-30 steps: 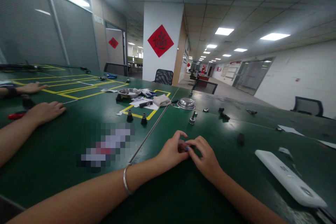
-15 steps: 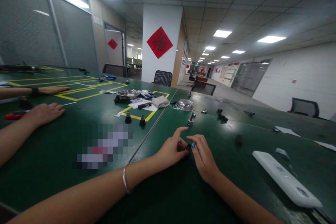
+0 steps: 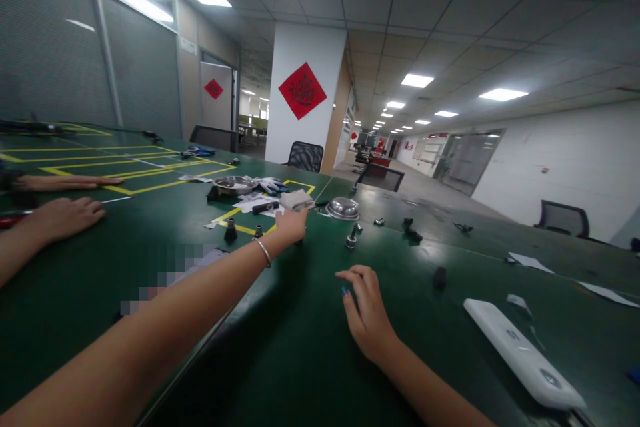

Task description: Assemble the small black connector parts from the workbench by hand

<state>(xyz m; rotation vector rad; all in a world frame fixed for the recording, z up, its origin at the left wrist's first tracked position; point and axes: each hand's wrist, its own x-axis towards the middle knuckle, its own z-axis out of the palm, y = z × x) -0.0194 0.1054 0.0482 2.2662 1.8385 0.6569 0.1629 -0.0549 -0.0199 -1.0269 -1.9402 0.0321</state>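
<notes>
My left hand, with a silver bangle on its wrist, is stretched far forward over the green table. Its fingers are curled down and mostly hidden; a dark bit shows beneath them, too small to name. Just beyond it lies a folded beige cloth. Left of the hand stand two black cone-shaped parts with metal tops, one cone in plain sight and another cone partly behind my wrist. My right hand is low over the table, fingers loosely bent and apart, holding nothing. Ahead of it stands a small metal fitting.
A shiny metal dome and a metal dish lie farther back. Small dark parts are scattered to the right, near a long white device. At left, another person's hands rest on the table.
My hands were together around a small dark object. My left hand has since moved forward and left, towards the cloth. The right stays near its place, with nothing in it.
</notes>
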